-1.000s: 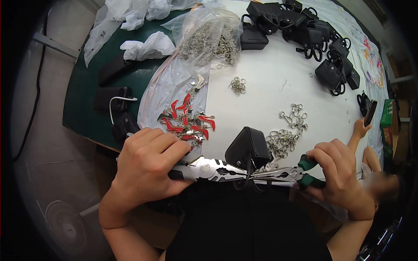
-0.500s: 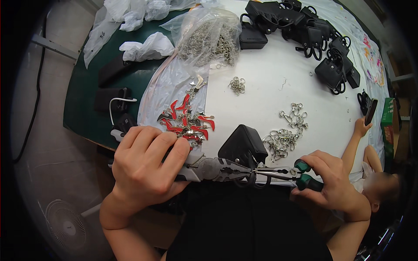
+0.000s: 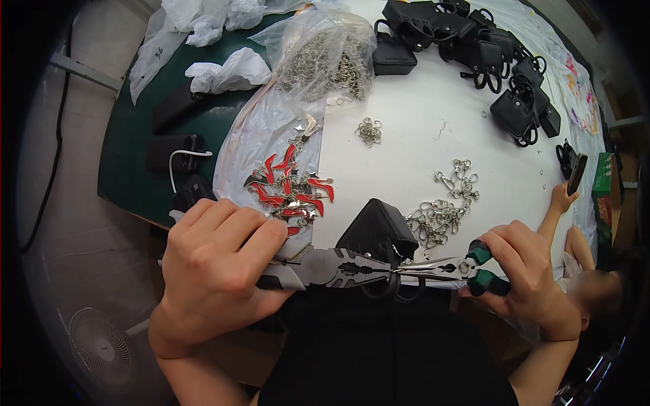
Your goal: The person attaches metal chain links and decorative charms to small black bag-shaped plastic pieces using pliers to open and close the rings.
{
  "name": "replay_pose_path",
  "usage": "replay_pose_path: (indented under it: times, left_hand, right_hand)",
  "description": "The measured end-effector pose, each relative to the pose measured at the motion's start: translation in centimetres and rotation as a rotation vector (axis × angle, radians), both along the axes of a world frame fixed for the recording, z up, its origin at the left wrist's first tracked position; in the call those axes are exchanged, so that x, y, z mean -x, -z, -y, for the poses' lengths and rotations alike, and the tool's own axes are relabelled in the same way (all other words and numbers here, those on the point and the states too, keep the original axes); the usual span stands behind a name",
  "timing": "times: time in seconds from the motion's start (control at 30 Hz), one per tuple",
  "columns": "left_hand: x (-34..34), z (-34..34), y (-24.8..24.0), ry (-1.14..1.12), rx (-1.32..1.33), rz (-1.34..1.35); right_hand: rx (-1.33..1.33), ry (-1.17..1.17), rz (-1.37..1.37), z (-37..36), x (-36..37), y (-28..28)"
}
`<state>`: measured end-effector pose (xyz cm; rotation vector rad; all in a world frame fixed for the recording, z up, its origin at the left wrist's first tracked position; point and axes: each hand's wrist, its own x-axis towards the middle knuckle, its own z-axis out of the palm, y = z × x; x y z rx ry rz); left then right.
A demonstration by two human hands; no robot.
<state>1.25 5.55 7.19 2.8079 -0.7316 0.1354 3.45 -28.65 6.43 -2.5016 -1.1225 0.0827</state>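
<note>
My left hand (image 3: 220, 260) is closed round the grey handles of large pliers (image 3: 345, 268), whose jaws point right. My right hand (image 3: 521, 274) grips green-handled needle-nose pliers (image 3: 467, 268), their thin jaws pointing left. The two tips meet over a small black case (image 3: 376, 233) with a cord loop, close to the table's near edge. Whatever is between the tips is too small to make out. Beyond the left hand lies a pile of red boot-shaped charms (image 3: 288, 186) with silver pieces. Silver clasps (image 3: 437, 220) lie in a heap beside the case.
A clear bag of metal rings (image 3: 325, 57) stands at the back, with a small ring pile (image 3: 369, 132) before it. Several black cases (image 3: 481, 47) crowd the far right. White plastic bags (image 3: 230, 71) and a power bank (image 3: 172, 154) lie left. At right, another person's hand (image 3: 562, 197) holds a phone.
Both hands have shifted slightly down. The large pliers' jaws have turned more level, and their tips still meet the needle-nose tips. The black case has dipped a little toward me.
</note>
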Motion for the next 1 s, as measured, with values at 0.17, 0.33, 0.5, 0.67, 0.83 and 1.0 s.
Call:
replay_pose_path:
  times: [0.17,0.33,0.5,0.67,0.83,1.0]
  left_hand:
    - [0.2,0.0,-0.1,-0.007,-0.007,0.014]
    - [0.2,0.1,0.0,0.013,-0.009,0.071]
    - [0.1,0.2,0.1,0.026,-0.018,0.092]
    - [0.6,0.6,0.7,-0.029,0.054,0.080]
    - [1.9,1.0,5.0,-0.177,0.178,-0.050]
    - [5.7,2.8,11.4,-0.237,0.251,-0.051]
  right_hand:
    - [0.017,-0.012,0.016,-0.1,-0.3,-0.1]
    - [0.001,0.007,-0.029,-0.1,-0.3,-0.3]
    - [-0.001,0.029,-0.033,0.0,-0.2,-0.2]
    - [-0.007,0.024,-0.025,0.1,-0.6,-0.1]
    - [0.033,0.129,0.058,1.9,-0.3,0.6]
    - [0.000,0.103,0.116,2.6,-0.4,1.3]
